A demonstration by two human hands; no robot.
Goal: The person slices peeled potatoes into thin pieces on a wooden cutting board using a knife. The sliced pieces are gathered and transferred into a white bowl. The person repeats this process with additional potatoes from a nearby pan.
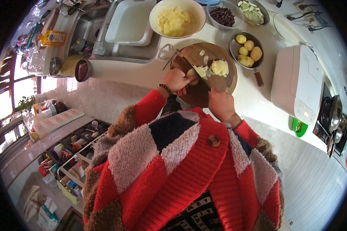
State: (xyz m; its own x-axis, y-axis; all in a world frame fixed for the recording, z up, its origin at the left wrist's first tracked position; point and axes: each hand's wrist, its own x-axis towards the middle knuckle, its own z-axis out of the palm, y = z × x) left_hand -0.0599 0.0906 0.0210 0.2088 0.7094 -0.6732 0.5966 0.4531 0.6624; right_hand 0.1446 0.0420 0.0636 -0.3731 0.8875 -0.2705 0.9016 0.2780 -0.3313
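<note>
On the round wooden cutting board (230, 79) my right hand (222, 104) grips a kitchen knife (193, 67) by its handle, which the fingers hide. The dark blade runs from that hand toward the far left of the board. Left of the blade, my left hand (175, 80) has its fingers curled on what looks like a potato piece (192, 74), shaded and mostly covered. Pale potato slices (201, 71) lie against the blade's right side. A fanned stack of sliced potato (219, 68) sits further right, with a couple of loose slices (205, 59) beyond.
A pan of peeled potatoes (246, 49) stands right of the board, its handle toward me. Behind are a bowl of pale yellow pieces (201, 26), dark shreds (222, 16) and green slices (251, 11). A sink with a white basin (130, 23) is left; a white appliance (292, 80) is right.
</note>
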